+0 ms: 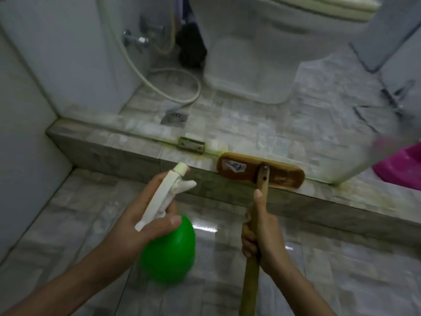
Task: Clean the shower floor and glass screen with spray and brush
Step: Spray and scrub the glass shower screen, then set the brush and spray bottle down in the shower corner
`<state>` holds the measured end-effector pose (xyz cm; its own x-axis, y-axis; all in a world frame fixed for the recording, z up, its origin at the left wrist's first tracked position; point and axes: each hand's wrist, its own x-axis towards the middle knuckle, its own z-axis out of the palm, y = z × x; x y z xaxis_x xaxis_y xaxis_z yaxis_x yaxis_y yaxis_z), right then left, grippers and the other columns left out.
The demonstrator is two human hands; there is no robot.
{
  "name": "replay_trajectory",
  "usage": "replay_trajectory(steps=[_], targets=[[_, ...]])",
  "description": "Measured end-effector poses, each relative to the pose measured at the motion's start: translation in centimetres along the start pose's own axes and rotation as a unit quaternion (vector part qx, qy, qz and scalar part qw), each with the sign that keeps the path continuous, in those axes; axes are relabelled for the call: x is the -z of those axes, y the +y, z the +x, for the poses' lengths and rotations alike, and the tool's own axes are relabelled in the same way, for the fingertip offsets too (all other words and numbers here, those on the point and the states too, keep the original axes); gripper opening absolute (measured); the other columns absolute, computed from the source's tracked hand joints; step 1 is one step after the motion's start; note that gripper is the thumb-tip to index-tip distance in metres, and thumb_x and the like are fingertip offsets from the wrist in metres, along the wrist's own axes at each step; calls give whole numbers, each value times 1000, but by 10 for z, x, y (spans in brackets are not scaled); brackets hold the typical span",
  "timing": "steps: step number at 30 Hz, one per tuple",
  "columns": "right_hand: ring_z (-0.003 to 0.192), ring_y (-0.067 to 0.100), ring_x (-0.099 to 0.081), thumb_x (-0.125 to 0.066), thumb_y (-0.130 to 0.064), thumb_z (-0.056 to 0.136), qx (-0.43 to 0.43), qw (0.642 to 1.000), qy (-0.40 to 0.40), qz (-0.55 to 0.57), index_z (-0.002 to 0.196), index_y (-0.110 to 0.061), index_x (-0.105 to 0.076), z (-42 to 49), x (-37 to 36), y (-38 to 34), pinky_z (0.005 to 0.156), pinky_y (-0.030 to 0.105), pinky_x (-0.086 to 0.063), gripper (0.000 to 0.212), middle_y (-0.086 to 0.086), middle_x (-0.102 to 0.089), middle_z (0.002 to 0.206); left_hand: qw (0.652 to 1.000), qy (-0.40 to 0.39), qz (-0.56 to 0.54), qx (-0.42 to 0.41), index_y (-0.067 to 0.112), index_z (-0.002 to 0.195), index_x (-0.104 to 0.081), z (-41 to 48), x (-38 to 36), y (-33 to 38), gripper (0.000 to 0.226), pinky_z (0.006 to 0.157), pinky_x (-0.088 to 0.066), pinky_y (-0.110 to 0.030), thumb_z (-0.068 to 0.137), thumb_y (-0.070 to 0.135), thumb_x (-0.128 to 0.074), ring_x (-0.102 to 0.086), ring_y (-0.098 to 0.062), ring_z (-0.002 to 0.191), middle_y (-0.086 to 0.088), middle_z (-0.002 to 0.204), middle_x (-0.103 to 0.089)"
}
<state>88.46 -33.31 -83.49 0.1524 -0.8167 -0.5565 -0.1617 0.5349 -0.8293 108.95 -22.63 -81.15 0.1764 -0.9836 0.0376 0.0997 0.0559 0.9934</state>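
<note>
One spray bottle (pixel 169 249), one brush (pixel 241 169). The left hand (pixel 136 215) has its fingers curled round the green bottle's white trigger neck, just on the near side of the tiled kerb (pixel 114 144); can't tell how full it is. The right hand (pixel 262 233) has its fingers wrapped round the wooden handle, with the brush head resting on the kerb. Beyond the kerb: one drain (pixel 175 118), one toilet (pixel 248 53). One pink tub (pixel 401 169) sits by the kerb's right end, contents hidden.

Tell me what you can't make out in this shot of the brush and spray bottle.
Head view:
Bristles of the brush: hidden under its wooden head.
Its sticker: too blurred to read.
Fill level of the spray bottle: opaque green body, neck under the left hand.
Top of the toilet: cut off by the upper edge.
Rest of the pink tub: cut off at the right edge.
</note>
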Motion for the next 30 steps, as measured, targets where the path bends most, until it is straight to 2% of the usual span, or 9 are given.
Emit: replay_trajectory(steps=[5,8,11,13,18,20,23,27,30], targets=[[30,15,-22,-39,-39,98,-76,995,29,61,85,-12,-44,-15,-8,-22,36,18,-24,30,2,-25,47,986,57,-146,53,38,132,-56,4,0,1,73,65,-45,-18,60,30,-69,-51,-10,64,5,68,-55],[31,12,-25,-37,-27,99,-87,994,32,51,99,-14,-50,-30,-10,-43,34,20,-25,18,0,-30,50,989,118,-56,74,60,131,-48,-17,-19,24,56,82,-41,-8,78,43,-59,-57,3,89,25,96,-62],[36,10,-32,-43,-28,101,-120,992,19,43,116,-19,-50,-49,-9,-68,33,24,-32,19,-1,-39,55,980,172,37,88,48,144,-32,-41,-38,52,55,101,-27,0,95,30,-48,-37,17,133,43,141,-41],[35,7,-33,-49,-31,99,-155,985,5,79,116,-24,-46,-55,-7,-80,32,21,-33,19,-2,-39,55,970,209,67,105,48,143,-29,-52,-45,64,55,99,-29,1,94,28,-46,-38,21,130,49,138,-38],[32,4,-33,-45,-15,100,-210,977,-41,-4,109,-14,-45,-109,-11,-121,31,16,-30,9,-1,-41,54,883,380,80,265,36,101,-67,-105,-62,119,25,80,-46,-26,83,47,-53,-60,9,78,34,81,-67],[34,5,-36,-43,-12,100,-191,975,-77,-80,114,-20,-42,-144,-15,-133,33,17,-33,16,5,-46,65,854,425,76,290,16,87,-70,-120,-72,152,34,85,-45,-29,84,45,-51,-58,17,77,41,79,-65],[35,7,-40,-40,-10,100,-184,965,-137,-124,113,-25,-44,-199,-22,-150,35,18,-35,20,13,-53,74,803,487,66,337,8,100,-69,-142,-95,201,30,76,-44,-30,96,36,-58,-56,15,70,32,72,-67],[47,20,-58,-43,-16,99,-207,944,-244,-81,115,-8,-56,-243,-24,-177,38,22,-40,22,23,-70,89,726,577,8,375,13,106,-69,-184,-124,234,19,85,-53,-44,97,28,-62,-67,-23,92,-1,92,-70],[77,29,-70,-36,-3,97,-160,916,-342,-137,119,-12,-52,-265,-28,-182,44,23,-41,29,17,-73,101,669,626,-52,397,15,98,-70,-223,-143,240,25,85,-56,-54,83,35,-74,-67,-32,90,-2,87,-68]])
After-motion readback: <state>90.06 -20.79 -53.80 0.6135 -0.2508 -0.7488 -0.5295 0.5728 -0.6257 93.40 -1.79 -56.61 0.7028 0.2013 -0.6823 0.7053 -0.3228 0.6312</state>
